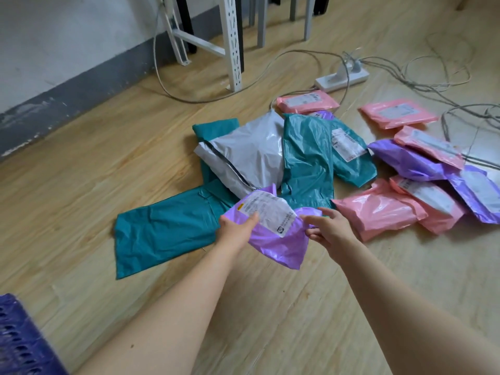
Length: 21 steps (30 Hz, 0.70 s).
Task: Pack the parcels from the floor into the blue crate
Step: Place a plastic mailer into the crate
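My left hand grips a purple parcel with a white label, lifted a little above the wooden floor. My right hand is beside it, fingers spread and relaxed, its fingertips at the parcel's right edge. Behind lies a heap of parcels: a flat teal one, a grey one, a crumpled teal one and a pink one. Several more pink and purple parcels spread to the right. A corner of the blue crate shows at the bottom left.
A white power strip with tangled grey cables lies on the floor behind and right of the parcels. White metal rack legs and grey table legs stand at the back by the wall. Bare wooden floor lies on the left.
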Each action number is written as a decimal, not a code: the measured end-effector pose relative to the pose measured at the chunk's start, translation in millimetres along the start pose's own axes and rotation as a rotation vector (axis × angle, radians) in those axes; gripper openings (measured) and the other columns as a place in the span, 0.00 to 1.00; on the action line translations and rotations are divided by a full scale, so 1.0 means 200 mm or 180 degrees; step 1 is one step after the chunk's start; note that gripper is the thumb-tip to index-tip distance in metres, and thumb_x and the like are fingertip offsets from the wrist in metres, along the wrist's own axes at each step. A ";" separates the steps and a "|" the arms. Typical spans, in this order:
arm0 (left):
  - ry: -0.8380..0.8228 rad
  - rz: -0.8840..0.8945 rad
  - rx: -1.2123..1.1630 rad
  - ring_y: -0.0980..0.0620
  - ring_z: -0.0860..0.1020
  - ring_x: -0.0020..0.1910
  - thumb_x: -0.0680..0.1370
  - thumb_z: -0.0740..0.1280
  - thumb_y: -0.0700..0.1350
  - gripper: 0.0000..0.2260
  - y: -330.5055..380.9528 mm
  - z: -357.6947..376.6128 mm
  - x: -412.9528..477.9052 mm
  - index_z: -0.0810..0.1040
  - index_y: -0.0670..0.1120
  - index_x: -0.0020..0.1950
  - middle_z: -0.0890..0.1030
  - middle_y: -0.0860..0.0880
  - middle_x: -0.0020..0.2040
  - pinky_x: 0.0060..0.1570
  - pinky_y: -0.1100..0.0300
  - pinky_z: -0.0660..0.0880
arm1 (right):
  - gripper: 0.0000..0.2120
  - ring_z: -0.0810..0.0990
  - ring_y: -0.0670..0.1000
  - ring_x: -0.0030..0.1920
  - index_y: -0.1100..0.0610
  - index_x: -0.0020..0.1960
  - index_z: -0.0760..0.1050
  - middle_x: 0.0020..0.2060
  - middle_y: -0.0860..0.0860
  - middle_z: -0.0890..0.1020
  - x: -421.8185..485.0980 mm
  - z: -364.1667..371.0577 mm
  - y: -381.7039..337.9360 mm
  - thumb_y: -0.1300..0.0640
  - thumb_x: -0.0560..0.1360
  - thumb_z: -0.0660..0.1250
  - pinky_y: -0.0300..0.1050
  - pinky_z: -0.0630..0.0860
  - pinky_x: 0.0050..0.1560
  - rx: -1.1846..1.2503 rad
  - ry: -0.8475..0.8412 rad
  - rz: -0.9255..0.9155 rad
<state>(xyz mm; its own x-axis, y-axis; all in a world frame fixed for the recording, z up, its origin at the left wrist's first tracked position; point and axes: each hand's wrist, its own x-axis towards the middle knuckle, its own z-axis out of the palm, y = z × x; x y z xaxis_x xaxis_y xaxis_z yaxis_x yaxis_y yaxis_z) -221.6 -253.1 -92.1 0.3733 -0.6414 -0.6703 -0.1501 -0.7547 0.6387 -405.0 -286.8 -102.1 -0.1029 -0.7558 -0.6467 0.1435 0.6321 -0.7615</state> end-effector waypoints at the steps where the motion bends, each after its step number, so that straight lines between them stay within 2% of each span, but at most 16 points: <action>1: -0.0002 -0.0421 -0.0585 0.44 0.66 0.68 0.72 0.68 0.61 0.38 -0.01 -0.03 -0.01 0.57 0.45 0.75 0.64 0.47 0.72 0.58 0.49 0.70 | 0.21 0.72 0.43 0.18 0.58 0.60 0.70 0.31 0.55 0.77 -0.03 0.03 -0.03 0.69 0.70 0.70 0.33 0.73 0.23 -0.0018 -0.0136 -0.0007; 3: -0.0264 -0.0956 -0.1618 0.45 0.72 0.62 0.71 0.69 0.62 0.32 -0.02 -0.09 -0.03 0.68 0.47 0.68 0.72 0.46 0.66 0.50 0.49 0.73 | 0.15 0.72 0.43 0.19 0.59 0.56 0.74 0.28 0.53 0.77 -0.09 0.10 -0.08 0.68 0.71 0.70 0.33 0.74 0.24 -0.0161 -0.0445 -0.0024; 4: -0.0382 -0.1010 -0.2025 0.46 0.76 0.56 0.72 0.69 0.61 0.27 -0.03 -0.13 -0.04 0.72 0.47 0.64 0.76 0.46 0.61 0.47 0.50 0.75 | 0.11 0.73 0.43 0.19 0.60 0.52 0.76 0.27 0.51 0.77 -0.12 0.13 -0.10 0.67 0.71 0.70 0.33 0.74 0.25 -0.0268 -0.0589 -0.0036; 6: -0.0315 -0.0800 -0.2566 0.46 0.79 0.47 0.74 0.69 0.55 0.18 -0.05 -0.18 -0.03 0.75 0.46 0.59 0.80 0.45 0.54 0.45 0.52 0.77 | 0.04 0.75 0.43 0.21 0.58 0.44 0.78 0.26 0.49 0.78 -0.20 0.20 -0.13 0.64 0.71 0.71 0.32 0.75 0.25 -0.0512 -0.0797 -0.0081; 7: -0.0138 -0.0649 -0.2663 0.45 0.80 0.47 0.75 0.69 0.53 0.18 -0.06 -0.22 -0.02 0.76 0.45 0.60 0.80 0.44 0.54 0.47 0.51 0.78 | 0.03 0.75 0.43 0.21 0.56 0.41 0.78 0.26 0.49 0.78 -0.24 0.23 -0.14 0.62 0.71 0.72 0.32 0.75 0.26 -0.0660 -0.0859 -0.0114; 10: 0.0577 -0.0445 -0.2348 0.45 0.79 0.50 0.75 0.69 0.51 0.21 -0.07 -0.38 0.00 0.75 0.38 0.62 0.79 0.43 0.52 0.58 0.48 0.75 | 0.07 0.75 0.45 0.24 0.56 0.36 0.76 0.27 0.51 0.76 -0.33 0.30 -0.16 0.60 0.70 0.72 0.35 0.73 0.28 -0.1404 -0.0812 -0.0226; 13: 0.1082 -0.0167 -0.2003 0.45 0.77 0.50 0.76 0.68 0.49 0.19 -0.06 -0.57 -0.04 0.74 0.37 0.60 0.78 0.42 0.52 0.59 0.51 0.74 | 0.11 0.73 0.48 0.27 0.57 0.31 0.73 0.28 0.53 0.76 -0.40 0.39 -0.18 0.63 0.70 0.71 0.37 0.70 0.30 -0.2200 -0.0743 -0.0325; 16: 0.1005 0.0312 -0.1963 0.47 0.77 0.49 0.78 0.66 0.46 0.13 -0.06 -0.76 -0.12 0.76 0.40 0.59 0.79 0.43 0.52 0.59 0.50 0.74 | 0.10 0.73 0.50 0.31 0.55 0.31 0.76 0.29 0.53 0.76 -0.48 0.54 -0.21 0.60 0.70 0.71 0.39 0.70 0.32 -0.2542 -0.0871 -0.0583; 18: 0.0875 0.0669 -0.1554 0.46 0.78 0.49 0.79 0.65 0.44 0.04 -0.07 -0.89 -0.19 0.78 0.46 0.49 0.81 0.42 0.52 0.56 0.50 0.75 | 0.04 0.76 0.48 0.36 0.52 0.41 0.79 0.35 0.51 0.80 -0.56 0.67 -0.24 0.52 0.72 0.71 0.40 0.70 0.38 -0.2309 -0.1118 -0.0686; 20: 0.0814 0.0871 -0.1081 0.45 0.80 0.50 0.79 0.64 0.44 0.05 -0.10 -1.01 -0.25 0.77 0.49 0.43 0.82 0.43 0.51 0.56 0.50 0.74 | 0.09 0.79 0.47 0.42 0.50 0.48 0.78 0.42 0.49 0.82 -0.64 0.80 -0.27 0.46 0.73 0.68 0.44 0.71 0.48 -0.2094 -0.1445 -0.0680; 21: 0.0724 0.0934 -0.0943 0.44 0.80 0.52 0.79 0.64 0.45 0.05 -0.12 -1.06 -0.28 0.77 0.49 0.43 0.82 0.43 0.52 0.58 0.48 0.74 | 0.08 0.79 0.47 0.41 0.50 0.47 0.77 0.41 0.48 0.82 -0.68 0.87 -0.28 0.46 0.74 0.68 0.44 0.71 0.48 -0.2072 -0.1564 -0.0739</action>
<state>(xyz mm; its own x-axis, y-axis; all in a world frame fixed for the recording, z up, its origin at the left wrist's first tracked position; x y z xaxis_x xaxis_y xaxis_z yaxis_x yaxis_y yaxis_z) -44.4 -169.1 10.6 0.5502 -0.7502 -0.3667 -0.0238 -0.4531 0.8912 -228.1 -248.0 36.3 0.4014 -0.7718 -0.4931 -0.4392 0.3102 -0.8431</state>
